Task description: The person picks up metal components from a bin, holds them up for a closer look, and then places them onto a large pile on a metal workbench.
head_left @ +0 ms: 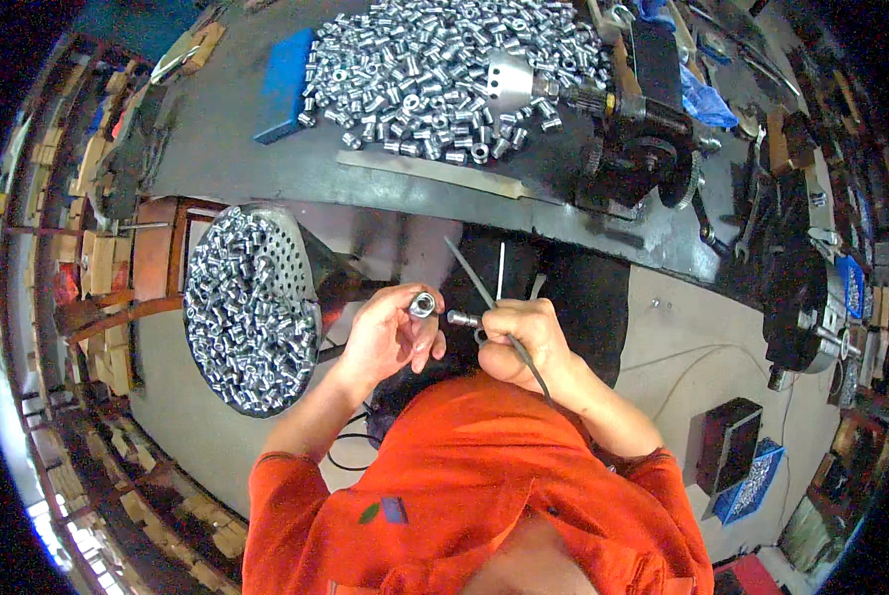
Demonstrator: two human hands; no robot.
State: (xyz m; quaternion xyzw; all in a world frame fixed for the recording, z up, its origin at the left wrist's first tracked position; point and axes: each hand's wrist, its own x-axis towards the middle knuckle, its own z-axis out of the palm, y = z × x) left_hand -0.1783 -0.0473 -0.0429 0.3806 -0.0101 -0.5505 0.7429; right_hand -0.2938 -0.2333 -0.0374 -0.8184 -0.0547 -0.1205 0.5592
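Note:
My left hand [390, 332] pinches a short, shiny metal sleeve [422, 304] between thumb and fingers, its open end facing up. In my right hand [524, 337] lies a long, thin grey file [472, 275], slanting up to the left past the fist. The same fist grips a small cylindrical metal piece [462, 318] that points toward the sleeve, a short gap apart; its exact kind is unclear. Both hands are in front of my orange shirt. On the left, a perforated round metal pan [293, 260] holds many similar sleeves [246, 317].
A dark workbench [226, 164] crosses ahead, bearing a large heap of metal sleeves [414, 69], a blue block [288, 84] and a machine with a chuck [648, 149]. At lower right, a blue crate [752, 481] of small parts stands beside a black box [730, 444]. Shelving lines the left.

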